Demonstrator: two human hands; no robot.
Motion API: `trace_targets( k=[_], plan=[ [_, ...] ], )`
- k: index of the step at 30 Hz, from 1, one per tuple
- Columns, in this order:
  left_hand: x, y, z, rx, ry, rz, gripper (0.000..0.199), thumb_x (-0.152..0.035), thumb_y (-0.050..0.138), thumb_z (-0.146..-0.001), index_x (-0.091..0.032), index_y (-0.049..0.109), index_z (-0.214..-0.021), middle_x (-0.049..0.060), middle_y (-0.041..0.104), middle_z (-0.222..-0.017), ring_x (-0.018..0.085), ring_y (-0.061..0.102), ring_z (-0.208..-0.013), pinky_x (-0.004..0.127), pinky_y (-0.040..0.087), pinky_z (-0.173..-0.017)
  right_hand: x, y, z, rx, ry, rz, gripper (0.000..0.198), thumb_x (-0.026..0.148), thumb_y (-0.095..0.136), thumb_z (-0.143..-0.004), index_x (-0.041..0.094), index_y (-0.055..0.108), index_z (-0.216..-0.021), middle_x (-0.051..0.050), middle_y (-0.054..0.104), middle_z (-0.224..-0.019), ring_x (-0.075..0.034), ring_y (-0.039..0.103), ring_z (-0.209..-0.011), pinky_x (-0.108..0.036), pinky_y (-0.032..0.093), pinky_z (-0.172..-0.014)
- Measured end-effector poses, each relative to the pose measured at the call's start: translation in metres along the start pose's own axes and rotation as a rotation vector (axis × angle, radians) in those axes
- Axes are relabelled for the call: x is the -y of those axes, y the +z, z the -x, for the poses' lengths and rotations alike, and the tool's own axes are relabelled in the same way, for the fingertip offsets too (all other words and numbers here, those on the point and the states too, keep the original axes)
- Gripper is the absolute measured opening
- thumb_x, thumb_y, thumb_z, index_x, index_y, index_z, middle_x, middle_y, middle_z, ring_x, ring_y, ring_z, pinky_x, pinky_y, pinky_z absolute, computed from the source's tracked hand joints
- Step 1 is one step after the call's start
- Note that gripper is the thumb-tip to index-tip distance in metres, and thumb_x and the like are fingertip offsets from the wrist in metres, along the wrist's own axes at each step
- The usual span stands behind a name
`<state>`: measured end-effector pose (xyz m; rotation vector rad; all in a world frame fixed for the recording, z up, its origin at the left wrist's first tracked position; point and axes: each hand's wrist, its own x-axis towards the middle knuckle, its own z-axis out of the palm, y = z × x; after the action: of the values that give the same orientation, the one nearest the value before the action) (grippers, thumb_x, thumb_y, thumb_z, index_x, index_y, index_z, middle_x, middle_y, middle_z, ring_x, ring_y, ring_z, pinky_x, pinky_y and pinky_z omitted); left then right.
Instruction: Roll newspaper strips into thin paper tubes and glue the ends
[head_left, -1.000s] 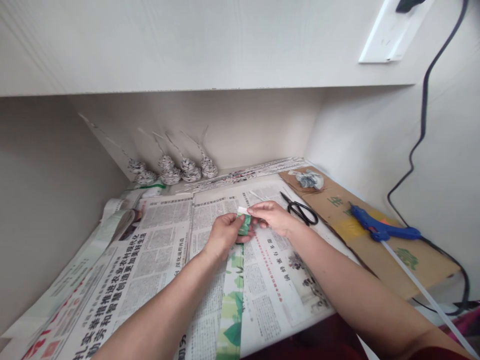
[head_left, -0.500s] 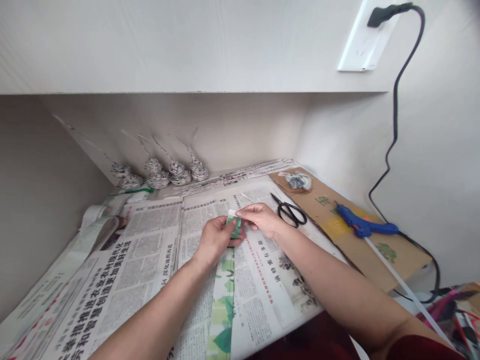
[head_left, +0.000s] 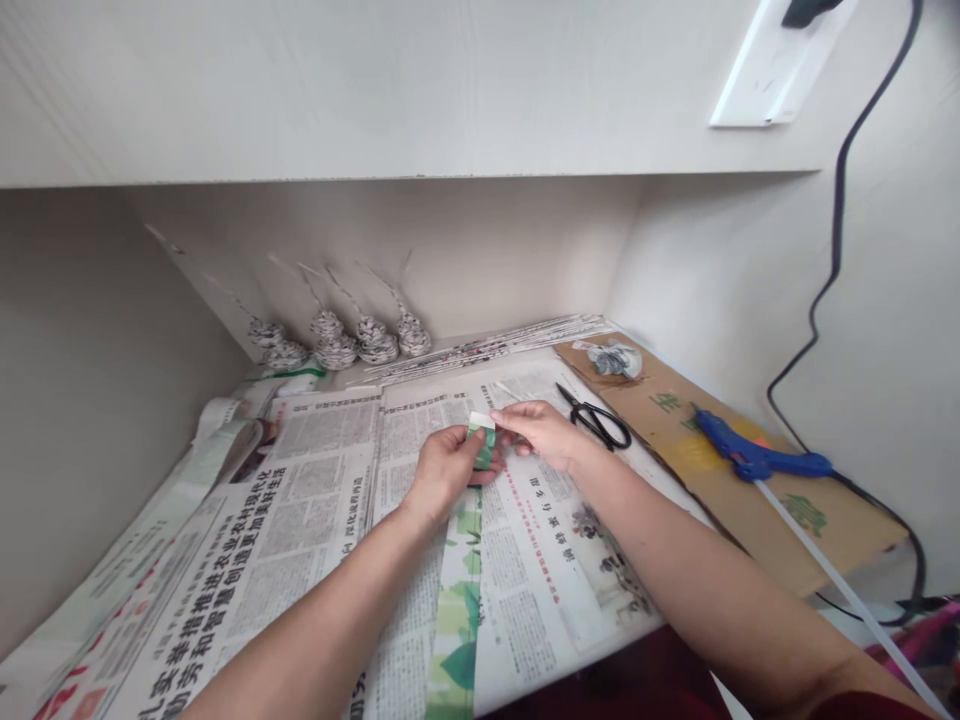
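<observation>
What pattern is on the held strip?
The strip has green leaf shapes on a pale ground; shows best in the head view.

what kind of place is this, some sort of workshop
Probably a small craft corner, perhaps at home: newspaper covers the work surface, a blue glue gun lies on cardboard at the right, and four coiled paper shapes stand at the back.

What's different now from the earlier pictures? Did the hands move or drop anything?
Mostly the view: it swung to the right, then back left. Nothing was visibly picked up or let go. The left hand grips the green-and-white strip and the right hand is at its white end, as before. The scissors and blue glue gun stayed put.
</observation>
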<state>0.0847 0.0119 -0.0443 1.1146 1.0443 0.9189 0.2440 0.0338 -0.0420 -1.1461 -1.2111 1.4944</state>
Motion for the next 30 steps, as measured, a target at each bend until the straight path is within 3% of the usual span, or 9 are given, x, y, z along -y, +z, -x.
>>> trace_targets(
  k=[14, 26, 30],
  plan=[
    [0.002, 0.0005, -0.001, 0.016, 0.002, 0.01, 0.031, -0.041, 0.062, -0.076, -0.012, 0.065, -0.085, 0.012, 0.069, -0.083, 0.017, 0.066, -0.066, 0.031, 0.056, -0.062, 0.0055, -0.001, 0.0021, 0.069, 0.038, -0.034, 0.031, 0.036, 0.077, -0.062, 0.012, 0.071, -0.079, -0.003, 0.06, -0.061, -0.01, 0.053, -0.057, -0.018, 0.027, -0.04],
    [0.0043, 0.0021, -0.0001, 0.023, 0.024, -0.018, 0.029, -0.041, 0.062, -0.076, -0.012, 0.063, -0.083, 0.009, 0.068, -0.077, 0.017, 0.066, -0.067, 0.029, 0.055, -0.061, 0.0019, 0.006, -0.0003, -0.035, 0.015, -0.016, 0.03, 0.037, 0.079, -0.058, 0.011, 0.068, -0.069, -0.001, 0.058, -0.054, -0.006, 0.045, -0.045, -0.019, 0.021, -0.035],
    [-0.0031, 0.0014, 0.0014, -0.019, 0.044, -0.032, 0.025, -0.033, 0.065, -0.074, -0.014, 0.06, -0.091, 0.009, 0.066, -0.088, 0.017, 0.064, -0.073, 0.027, 0.054, -0.057, 0.0014, 0.0039, -0.002, -0.071, 0.012, -0.018, 0.032, 0.037, 0.08, -0.057, 0.011, 0.067, -0.071, -0.001, 0.057, -0.055, -0.007, 0.046, -0.046, -0.018, 0.023, -0.035]
  ],
)
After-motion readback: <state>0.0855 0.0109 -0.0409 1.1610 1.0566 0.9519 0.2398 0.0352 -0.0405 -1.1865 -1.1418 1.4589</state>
